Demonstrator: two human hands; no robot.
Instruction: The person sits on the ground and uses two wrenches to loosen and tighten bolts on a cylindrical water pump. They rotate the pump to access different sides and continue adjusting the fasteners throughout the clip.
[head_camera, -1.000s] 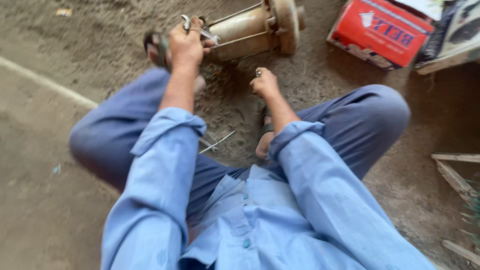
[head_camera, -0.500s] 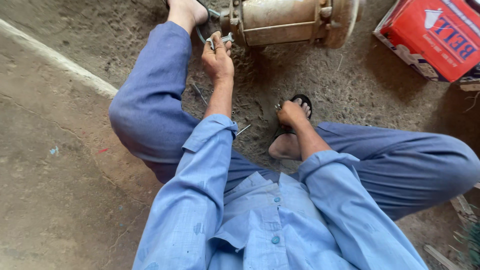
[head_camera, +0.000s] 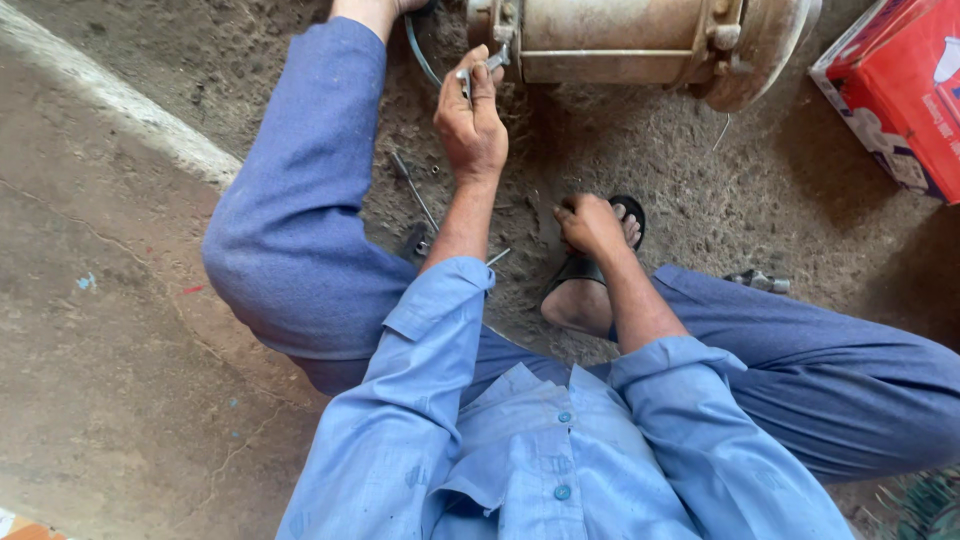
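Observation:
I sit on a dirt floor in blue clothes. My left hand (head_camera: 470, 120) is closed around a small metal wrench (head_camera: 490, 63) whose head rests against the end of a rusty cylindrical motor housing (head_camera: 620, 40) lying on the ground. My right hand (head_camera: 590, 225) rests with curled fingers on my sandalled foot (head_camera: 600, 270), and I cannot see anything in it. My left knee (head_camera: 290, 230) is raised beside the left arm.
A red cardboard box (head_camera: 900, 90) stands at the upper right. A thin metal rod (head_camera: 415, 195) and small parts lie on the dirt near my left wrist. A small metal piece (head_camera: 760, 282) lies by my right leg. A pale concrete edge (head_camera: 120, 100) runs diagonally at left.
The view has shifted so the motor and box sit further up and right. My left hand brought the wrench to the motor's end; my right hand settled on my foot.

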